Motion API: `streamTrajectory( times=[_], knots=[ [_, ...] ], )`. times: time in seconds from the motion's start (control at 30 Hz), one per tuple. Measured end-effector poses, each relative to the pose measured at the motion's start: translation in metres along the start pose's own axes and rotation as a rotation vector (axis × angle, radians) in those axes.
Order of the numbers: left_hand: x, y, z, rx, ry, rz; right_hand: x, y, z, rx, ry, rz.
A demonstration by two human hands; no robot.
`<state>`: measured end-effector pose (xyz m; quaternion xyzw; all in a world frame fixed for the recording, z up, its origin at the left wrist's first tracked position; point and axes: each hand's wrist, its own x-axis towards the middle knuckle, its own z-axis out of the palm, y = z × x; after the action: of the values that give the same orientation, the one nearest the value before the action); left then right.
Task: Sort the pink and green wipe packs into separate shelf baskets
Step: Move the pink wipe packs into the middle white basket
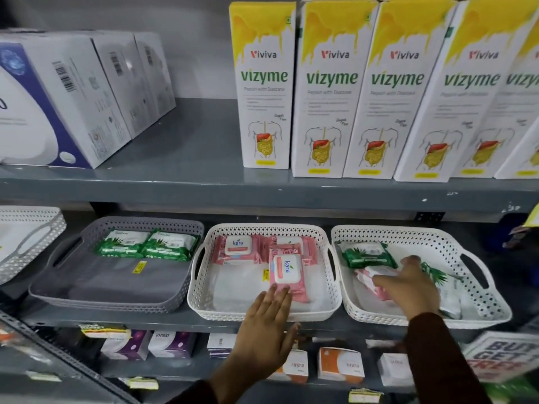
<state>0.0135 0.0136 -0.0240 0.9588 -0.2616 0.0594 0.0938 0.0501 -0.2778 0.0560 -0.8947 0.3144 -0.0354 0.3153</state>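
Three baskets stand on the middle shelf. The grey basket [52, 290] at left holds two green wipe packs [145, 243] at its back. The middle white basket [198, 290] holds pink wipe packs [237, 246]; my left hand [269, 322] lies flat with fingertips touching the nearest pink pack [287, 272]. The right white basket [481, 310] holds a green pack [366, 253], another green pack [437, 277] and a pink pack [369, 279]. My right hand [408, 284] rests over that pink pack, blurred; its grip is unclear.
Tall Vizyme boxes [329, 91] and white boxes [73, 94] fill the upper shelf. Another white basket [32, 225] sits at far left. Small medicine boxes [341, 365] line the lower shelf. The shelf's front edge runs just below the baskets.
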Motion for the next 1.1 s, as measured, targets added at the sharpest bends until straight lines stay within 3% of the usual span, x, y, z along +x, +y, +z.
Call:
streamTrajectory(
  times=[0.17, 0.27, 0.47, 0.6, 0.7, 0.83, 0.93, 1.1],
  knots=[
    [-0.025, -0.047, -0.006, 0.007, 0.044, -0.100, -0.049, -0.036, -0.008, 0.126, 0.064, -0.186],
    [-0.037, -0.070, -0.009, 0.029, 0.046, -0.154, -0.076, -0.059, 0.021, 0.261, -0.035, -0.366],
    [-0.054, -0.094, -0.017, 0.002, 0.089, -0.226, -0.106, -0.108, 0.124, 0.160, -0.259, -0.633],
    [-0.060, -0.101, -0.020, -0.006, 0.085, -0.223, -0.106, -0.132, 0.171, 0.018, -0.290, -0.751],
    [-0.063, -0.100, -0.023, -0.002, 0.082, -0.229, -0.102, -0.140, 0.184, -0.292, -0.209, -0.797],
    [-0.056, -0.089, -0.018, 0.001, 0.067, -0.205, -0.099, -0.138, 0.172, -0.368, -0.205, -0.795],
    [-0.044, -0.070, -0.014, -0.018, 0.048, -0.142, -0.091, -0.118, 0.154, -0.280, -0.141, -0.770],
    [-0.014, -0.024, -0.006, -0.030, 0.000, -0.029, -0.044, -0.050, 0.096, 0.017, 0.250, -0.575]
  ],
)
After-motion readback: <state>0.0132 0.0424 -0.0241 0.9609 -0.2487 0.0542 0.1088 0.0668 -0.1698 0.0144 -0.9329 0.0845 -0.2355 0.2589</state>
